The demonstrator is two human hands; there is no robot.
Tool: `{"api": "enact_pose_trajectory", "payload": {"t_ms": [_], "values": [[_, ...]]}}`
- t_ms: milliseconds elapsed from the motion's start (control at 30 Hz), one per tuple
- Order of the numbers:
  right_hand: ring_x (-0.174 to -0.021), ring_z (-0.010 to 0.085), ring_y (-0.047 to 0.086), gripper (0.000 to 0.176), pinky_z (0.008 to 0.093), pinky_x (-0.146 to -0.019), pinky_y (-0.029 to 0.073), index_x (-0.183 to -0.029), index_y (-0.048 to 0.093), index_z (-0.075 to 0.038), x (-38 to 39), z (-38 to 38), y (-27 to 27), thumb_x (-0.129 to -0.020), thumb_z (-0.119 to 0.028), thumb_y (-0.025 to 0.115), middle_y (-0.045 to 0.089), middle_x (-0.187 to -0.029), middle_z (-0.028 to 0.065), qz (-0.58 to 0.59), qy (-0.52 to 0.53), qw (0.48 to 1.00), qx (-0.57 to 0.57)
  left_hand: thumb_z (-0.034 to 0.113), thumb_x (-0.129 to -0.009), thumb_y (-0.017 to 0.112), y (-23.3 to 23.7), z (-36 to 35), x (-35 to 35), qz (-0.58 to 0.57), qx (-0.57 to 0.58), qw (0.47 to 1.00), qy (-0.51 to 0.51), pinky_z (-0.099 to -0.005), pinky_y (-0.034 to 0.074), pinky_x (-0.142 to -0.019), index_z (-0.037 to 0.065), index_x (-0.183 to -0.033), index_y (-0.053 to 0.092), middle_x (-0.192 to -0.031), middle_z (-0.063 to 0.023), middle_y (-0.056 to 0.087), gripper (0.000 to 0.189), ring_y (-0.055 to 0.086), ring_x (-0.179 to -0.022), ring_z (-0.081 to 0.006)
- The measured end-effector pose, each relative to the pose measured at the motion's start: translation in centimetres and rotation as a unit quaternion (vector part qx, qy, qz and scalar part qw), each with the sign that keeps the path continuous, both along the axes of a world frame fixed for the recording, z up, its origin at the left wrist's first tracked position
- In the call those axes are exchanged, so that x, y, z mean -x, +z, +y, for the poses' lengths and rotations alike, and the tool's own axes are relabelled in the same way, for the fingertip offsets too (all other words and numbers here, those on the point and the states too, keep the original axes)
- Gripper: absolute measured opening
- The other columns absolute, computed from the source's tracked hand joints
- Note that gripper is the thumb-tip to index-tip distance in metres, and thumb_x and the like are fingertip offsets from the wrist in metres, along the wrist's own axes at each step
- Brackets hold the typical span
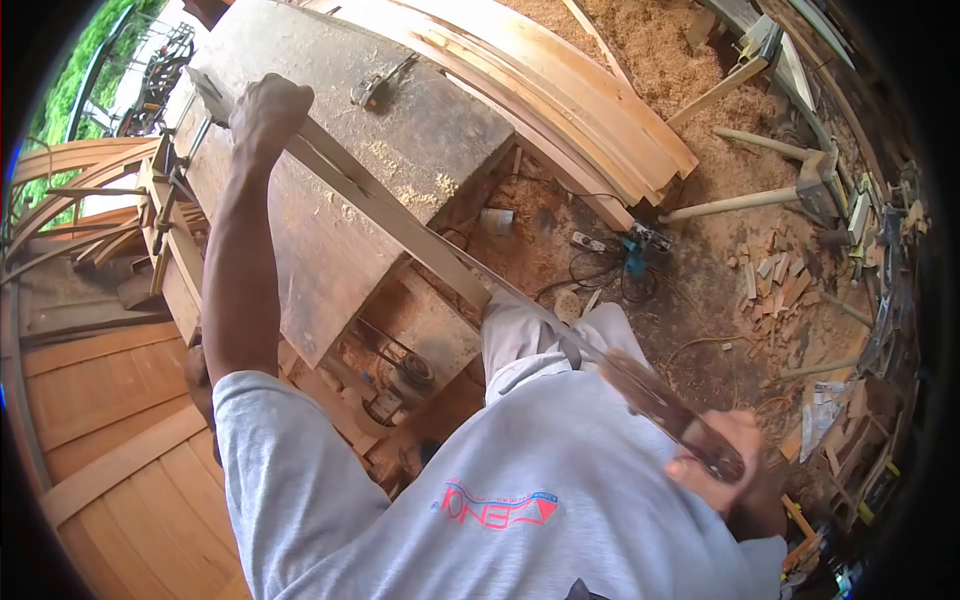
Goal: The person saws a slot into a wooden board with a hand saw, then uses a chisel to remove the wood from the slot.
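A long, straight wooden strip (380, 208) slants across the workbench, its near end overhanging the bench edge close to my thigh. Near its far end, my left hand (268, 112) is closed round it, the arm stretched forward. My right hand (722, 465), beside my right hip and slightly smeared by motion, is wrapped round the brown handle of what looks like a handsaw (655, 395). The saw's narrow blade, seen almost edge-on, runs forward past my waist toward the strip's near end.
Shavings and a small tool (372, 92) lie on the workbench (440, 125). Long stacked boards (560, 85) extend behind it. A teal power tool (634, 258) with cables, offcuts (778, 275) and sawdust cover the floor. Panelled woodwork (110, 375) stands at left.
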State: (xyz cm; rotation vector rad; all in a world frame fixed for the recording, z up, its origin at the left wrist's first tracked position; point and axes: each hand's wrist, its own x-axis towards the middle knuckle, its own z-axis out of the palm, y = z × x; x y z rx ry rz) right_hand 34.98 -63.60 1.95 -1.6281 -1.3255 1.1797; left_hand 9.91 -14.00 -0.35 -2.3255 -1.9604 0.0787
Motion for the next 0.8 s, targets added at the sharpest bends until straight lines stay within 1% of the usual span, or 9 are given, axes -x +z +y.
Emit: {"api": "enact_pose_trajectory", "payload": {"t_ms": [133,167,233,300,333,400,467,533,800], "values": [[-0.043,0.0157,0.055,0.021,0.0298,-0.044,0.042,-0.065,0.061,-0.002,-1.7,-4.3,5.1,-0.070,-0.014,0.077,0.056,-0.053,0.0049,-0.029,-0.058,0.995,0.078,0.030,-0.078,0.053,0.2,-1.2,-0.7,0.010,0.027,1.000,-0.011,-0.0445,0.050,-0.089,0.000,-0.094,0.072,-0.102,-0.0233,0.070,0.039,0.067,-0.098,-0.0379],[-0.044,0.0185,0.055,0.023,0.0307,-0.045,0.041,-0.066,0.061,-0.005,-1.8,-4.5,5.8,-0.071,-0.021,0.076,0.056,-0.056,0.0046,-0.012,-0.075,0.993,0.092,0.032,-0.080,0.051,0.1,-1.6,-1.0,0.018,0.039,0.999,-0.003,-0.0463,0.049,-0.092,-0.002,-0.100,0.069,-0.110,-0.0258,0.068,0.044,0.065,-0.104,-0.0410],[-0.045,0.0212,0.054,0.026,0.0316,-0.045,0.039,-0.068,0.062,-0.007,-1.1,-3.9,5.7,-0.072,-0.029,0.075,0.056,-0.058,0.0043,0.002,-0.090,0.990,0.109,0.031,-0.078,0.052,-0.3,-1.7,-0.9,-0.001,0.007,1.000,-0.011,-0.0468,0.051,-0.087,-0.001,-0.095,0.071,-0.103,-0.0255,0.070,0.041,0.067,-0.098,-0.0404],[-0.045,0.0231,0.055,0.022,0.0340,-0.045,0.040,-0.068,0.062,-0.006,0.0,-1.8,3.6,-0.073,-0.025,0.072,0.056,-0.060,0.0059,-0.117,-0.052,0.991,0.044,0.028,-0.075,0.053,-0.3,-1.6,-1.2,-0.041,0.059,0.997,-0.003,-0.0468,0.052,-0.081,0.000,-0.087,0.072,-0.093,-0.0249,0.071,0.036,0.069,-0.090,-0.0392],[-0.045,0.0230,0.056,0.016,0.0344,-0.045,0.042,-0.072,0.062,-0.005,-0.4,0.6,1.3,-0.074,-0.018,0.071,0.055,-0.059,0.0071,-0.159,0.093,0.982,-0.041,0.027,-0.074,0.054,-0.9,-1.1,-1.5,-0.031,0.034,0.999,-0.016,-0.0457,0.052,-0.076,0.001,-0.079,0.072,-0.083,-0.0230,0.071,0.032,0.070,-0.082,-0.0365],[-0.043,0.0163,0.052,0.011,0.0336,-0.042,0.040,-0.082,0.064,-0.002,3.7,7.2,-4.3,-0.078,-0.006,0.073,0.055,-0.059,0.0061,-0.019,0.029,0.996,-0.085,0.027,-0.074,0.054,-1.1,-0.7,-1.8,-0.036,0.015,0.999,-0.032,-0.0453,0.052,-0.076,0.000,-0.077,0.071,-0.083,-0.0234,0.071,0.032,0.070,-0.081,-0.0366],[-0.048,0.0165,0.056,0.010,0.0328,-0.046,0.042,-0.084,0.062,-0.002,8.6,14.9,-10.6,-0.085,-0.009,0.069,0.058,-0.060,0.0081,0.108,-0.023,0.990,-0.090,0.027,-0.074,0.054,-1.1,-0.2,-1.9,-0.036,0.016,0.999,-0.034,-0.0452,0.053,-0.077,0.000,-0.078,0.071,-0.084,-0.0240,0.071,0.032,0.070,-0.082,-0.0370],[-0.052,0.0070,0.048,0.013,0.0290,-0.046,0.039,-0.091,0.065,-0.001,12.3,21.8,-14.0,-0.088,-0.013,0.067,0.057,-0.060,0.0026,0.122,-0.019,0.989,-0.084,0.025,-0.078,0.056,-1.1,-0.1,-1.5,-0.033,0.024,0.998,-0.038,-0.0402,0.050,-0.064,0.005,-0.068,0.069,-0.069,-0.0128,0.068,0.025,0.065,-0.065,-0.0251],[-0.055,0.0022,0.044,0.020,0.0245,-0.047,0.036,-0.102,0.069,-0.002,11.4,24.8,-14.3,-0.087,-0.015,0.071,0.054,-0.062,-0.0055,0.184,-0.003,0.980,-0.082,0.026,-0.076,0.058,-0.2,-0.5,-0.5,-0.021,0.026,0.999,-0.020,-0.0427,0.053,-0.073,0.000,-0.079,0.073,-0.081,-0.0214,0.071,0.030,0.070,-0.077,-0.0332]]}}
